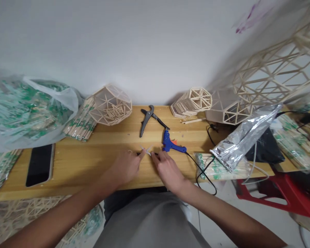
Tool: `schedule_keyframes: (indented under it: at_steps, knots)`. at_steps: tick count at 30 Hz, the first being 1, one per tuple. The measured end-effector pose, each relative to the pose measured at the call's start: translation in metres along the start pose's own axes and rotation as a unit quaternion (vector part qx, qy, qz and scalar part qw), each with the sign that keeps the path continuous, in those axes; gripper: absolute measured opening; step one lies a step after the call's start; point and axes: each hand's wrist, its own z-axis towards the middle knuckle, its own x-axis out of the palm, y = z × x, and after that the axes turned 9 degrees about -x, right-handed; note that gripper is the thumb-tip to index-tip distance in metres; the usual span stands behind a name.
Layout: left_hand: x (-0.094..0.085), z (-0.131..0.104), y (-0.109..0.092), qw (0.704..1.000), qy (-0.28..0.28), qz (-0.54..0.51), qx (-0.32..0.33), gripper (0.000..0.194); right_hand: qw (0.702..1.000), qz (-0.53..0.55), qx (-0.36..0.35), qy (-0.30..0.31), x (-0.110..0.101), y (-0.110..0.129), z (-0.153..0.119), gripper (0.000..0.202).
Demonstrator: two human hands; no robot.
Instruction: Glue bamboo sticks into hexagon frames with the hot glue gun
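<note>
Just above the table's front half, my left hand (127, 167) and my right hand (168, 170) face each other, fingers closed. Between their fingertips is a small silvery tool (148, 152) with crossing metal parts and dark handle-like ends, one end in each hand. Its exact kind is too small to make out. A blue glue gun (167, 141) with an orange trigger lies right behind my right hand. Farther back rests a dark-handled cutter (147, 119), its arms spread apart.
On the wooden table (93, 165), a phone (40, 165) and a bag of wrapped sticks (33, 106) lie left. Stick-built frames (111, 105) stand along the wall. At right are a silver foil pouch (244, 137), a black cable (200, 170) and a red stool (274, 193).
</note>
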Motion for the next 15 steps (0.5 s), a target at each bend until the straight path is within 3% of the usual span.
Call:
schedule_keyframes:
  at_steps: [5,10,15]
  knots:
    - [-0.009,0.005,0.001,1.0,-0.019,-0.007,-0.023,0.059,1.0,-0.007,0.016,-0.016,0.0,-0.002,0.001,0.04]
    - [-0.012,-0.002,0.001,1.0,-0.017,-0.014,0.01,0.055,1.0,-0.004,0.0,-0.005,-0.001,0.002,-0.002,0.043]
    - [-0.019,0.007,0.004,0.999,-0.026,-0.018,-0.027,0.056,1.0,0.009,0.025,-0.002,-0.007,-0.003,0.01,0.037]
